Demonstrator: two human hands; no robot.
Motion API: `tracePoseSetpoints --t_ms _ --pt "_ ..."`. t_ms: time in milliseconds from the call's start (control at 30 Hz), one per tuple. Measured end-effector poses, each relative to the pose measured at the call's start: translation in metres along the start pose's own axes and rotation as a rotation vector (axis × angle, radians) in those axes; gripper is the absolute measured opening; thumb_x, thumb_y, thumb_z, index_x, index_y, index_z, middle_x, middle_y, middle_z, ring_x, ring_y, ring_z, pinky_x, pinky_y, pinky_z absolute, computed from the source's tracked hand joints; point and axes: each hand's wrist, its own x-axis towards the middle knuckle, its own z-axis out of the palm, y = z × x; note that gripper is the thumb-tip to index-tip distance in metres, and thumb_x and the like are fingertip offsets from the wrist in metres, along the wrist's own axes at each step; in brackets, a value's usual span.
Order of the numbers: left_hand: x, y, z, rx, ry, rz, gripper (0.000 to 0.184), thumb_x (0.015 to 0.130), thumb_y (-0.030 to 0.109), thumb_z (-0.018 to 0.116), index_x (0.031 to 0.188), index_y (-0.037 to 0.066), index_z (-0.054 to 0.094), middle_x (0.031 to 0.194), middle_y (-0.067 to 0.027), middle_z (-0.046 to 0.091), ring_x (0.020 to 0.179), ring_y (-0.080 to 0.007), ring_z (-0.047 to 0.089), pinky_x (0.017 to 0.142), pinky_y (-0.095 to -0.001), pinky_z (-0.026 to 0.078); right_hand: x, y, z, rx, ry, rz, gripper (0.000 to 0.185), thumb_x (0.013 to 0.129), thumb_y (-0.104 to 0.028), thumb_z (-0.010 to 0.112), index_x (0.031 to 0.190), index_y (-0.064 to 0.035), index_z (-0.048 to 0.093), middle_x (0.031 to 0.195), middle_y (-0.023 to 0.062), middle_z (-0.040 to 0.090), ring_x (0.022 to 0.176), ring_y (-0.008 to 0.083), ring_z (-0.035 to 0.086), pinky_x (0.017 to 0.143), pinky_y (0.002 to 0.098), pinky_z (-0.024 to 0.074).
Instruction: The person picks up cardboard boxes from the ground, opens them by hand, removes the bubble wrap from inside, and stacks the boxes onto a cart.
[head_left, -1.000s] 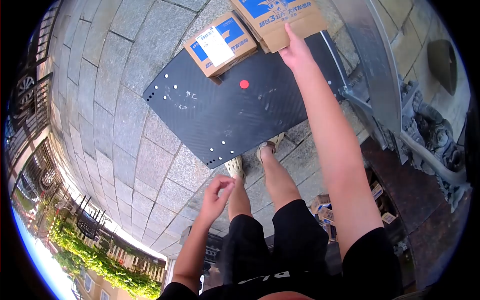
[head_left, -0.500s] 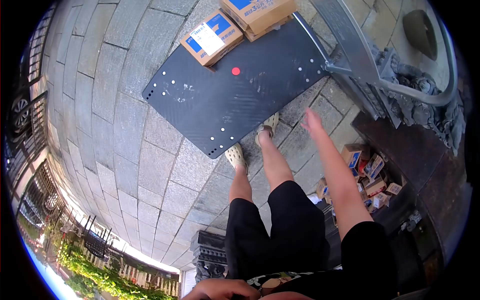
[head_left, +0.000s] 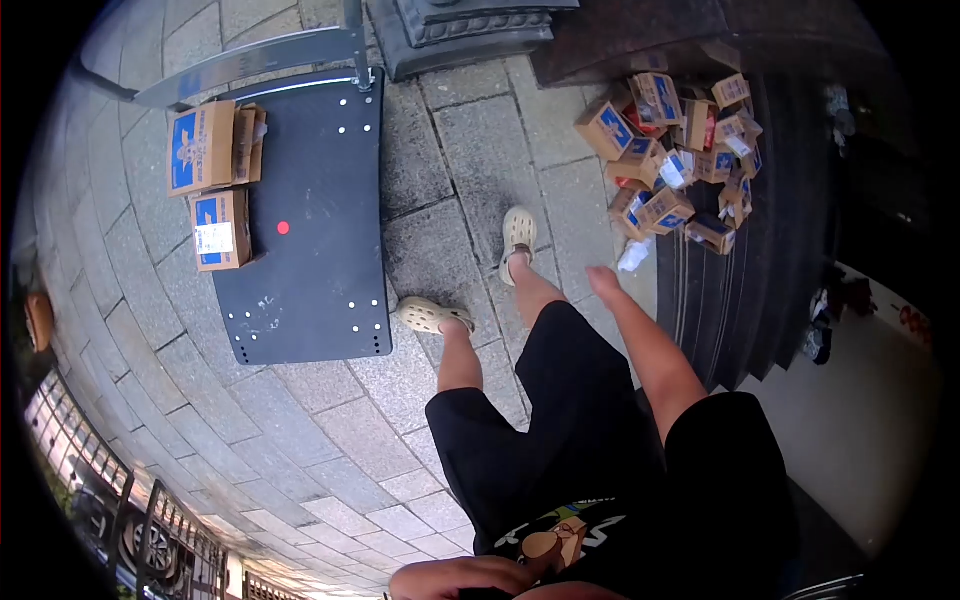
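Observation:
My right hand [head_left: 603, 283] hangs above the paving beside my right shoe, loosely open with nothing visible in it. Its nearest thing is a crumpled white scrap [head_left: 634, 254] on the ground, lying at the edge of a pile of cardboard boxes [head_left: 665, 211]. The boxes are brown with blue print, heaped at the upper right, some tilted on others. My left forearm [head_left: 455, 577] crosses the bottom of the view in front of my shirt; the left hand itself is not visible. A black platform trolley [head_left: 310, 290] stands left of my feet, away from both arms.
On the trolley's far side sit a smaller labelled box [head_left: 220, 230] and a larger box [head_left: 200, 148]. Its grey metal handle [head_left: 260, 62] rises at one end. A carved stone base [head_left: 470, 30] stands at the top, and dark steps [head_left: 715, 310] run along the right.
My view has turned right and my body has stepped round, so the trolley now lies to the left and the box pile is in full view. My right hand stays low and empty.

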Motion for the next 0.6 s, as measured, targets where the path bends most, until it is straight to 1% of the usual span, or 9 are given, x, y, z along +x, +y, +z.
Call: tracePoseSetpoints --t_ms 33,100,233,333,400,433,500,567,600 --pt "0.008 -0.003 0.001 -0.014 0.001 -0.028 0.033 0.093 0.031 0.063 0.097 -0.002 0.06 0.094 -0.0163 0.061 0.085 -0.031 0.059 0.073 -0.0385 0.046 0.005 0.032 -0.002 0.02 0.012 0.019 0.04 0.091 -0.034 0.055 0.104 0.0029 0.065 0.1 0.0161 0.066 0.091 0.0275 0.061 0.076 0.0418 0.048" --pt "0.024 -0.01 -0.001 -0.03 0.0 -0.076 0.032 0.093 0.03 0.063 0.098 -0.002 0.06 0.093 -0.0157 0.061 0.084 -0.03 0.059 0.073 -0.0378 0.046 0.031 0.103 -0.001 -0.016 0.109 -0.142 0.043 0.089 -0.034 0.05 0.09 0.0041 0.068 0.096 0.0265 0.067 0.092 0.0441 0.063 0.081 0.0502 0.0479" --pt "0.069 -0.033 -0.009 -0.057 0.014 -0.158 0.031 0.093 0.028 0.062 0.099 -0.003 0.06 0.091 -0.0146 0.062 0.082 -0.0282 0.059 0.071 -0.0364 0.045 0.04 0.166 -0.023 0.083 0.077 0.112 0.043 0.09 -0.033 0.047 0.091 0.0037 0.068 0.099 0.0278 0.066 0.096 0.0462 0.061 0.084 0.052 0.0468" --pt "0.12 -0.054 -0.018 -0.078 0.022 -0.216 0.03 0.094 0.027 0.062 0.1 -0.003 0.06 0.09 -0.0137 0.062 0.08 -0.0268 0.059 0.07 -0.0353 0.045 0.062 0.204 -0.036 0.052 0.069 0.016 0.041 0.091 -0.033 0.048 0.093 0.0025 0.068 0.097 0.0269 0.067 0.096 0.0447 0.062 0.084 0.0513 0.0469" --pt "0.158 -0.066 -0.027 -0.097 0.014 -0.259 0.03 0.094 0.026 0.061 0.1 -0.003 0.06 0.089 -0.0131 0.062 0.079 -0.0259 0.059 0.07 -0.0346 0.045 0.088 0.219 -0.038 0.22 0.123 -0.035 0.039 0.092 -0.034 0.051 0.092 0.0018 0.068 0.093 0.0231 0.069 0.09 0.0379 0.066 0.079 0.0477 0.049" --pt "0.177 -0.072 -0.033 -0.107 0.005 -0.277 0.029 0.094 0.025 0.061 0.1 -0.003 0.059 0.088 -0.0128 0.062 0.078 -0.0254 0.059 0.069 -0.0342 0.045 0.103 0.219 -0.046 0.238 0.113 -0.025 0.039 0.092 -0.034 0.051 0.092 0.0018 0.068 0.093 0.0231 0.069 0.09 0.0379 0.066 0.079 0.0477 0.049" --pt "0.213 -0.083 -0.045 -0.141 -0.027 -0.305 0.029 0.094 0.024 0.061 0.101 -0.004 0.059 0.088 -0.0123 0.063 0.077 -0.0245 0.059 0.069 -0.0335 0.044 0.135 0.212 -0.064 0.355 -0.106 0.109 0.036 0.094 -0.033 0.052 0.1 0.0011 0.064 0.094 0.0132 0.066 0.088 0.0246 0.061 0.079 0.0399 0.0473" --pt "0.252 -0.089 -0.067 -0.198 -0.077 -0.302 0.028 0.094 0.023 0.061 0.102 -0.004 0.059 0.087 -0.0117 0.063 0.076 -0.0236 0.059 0.068 -0.0328 0.044 0.179 0.213 -0.074 0.465 -0.138 0.072 0.034 0.094 -0.032 0.054 0.098 0.0002 0.064 0.093 0.012 0.066 0.086 0.0218 0.06 0.077 0.0391 0.0475" --pt "0.272 -0.091 -0.08 -0.236 -0.053 -0.308 0.028 0.094 0.023 0.06 0.102 -0.004 0.059 0.086 -0.0114 0.063 0.075 -0.0231 0.059 0.068 -0.0325 0.044 0.205 0.21 -0.074 0.512 -0.046 0.004 0.034 0.092 -0.032 0.058 0.095 0.0014 0.064 0.086 0.0134 0.067 0.084 0.0251 0.064 0.075 0.039 0.0494"
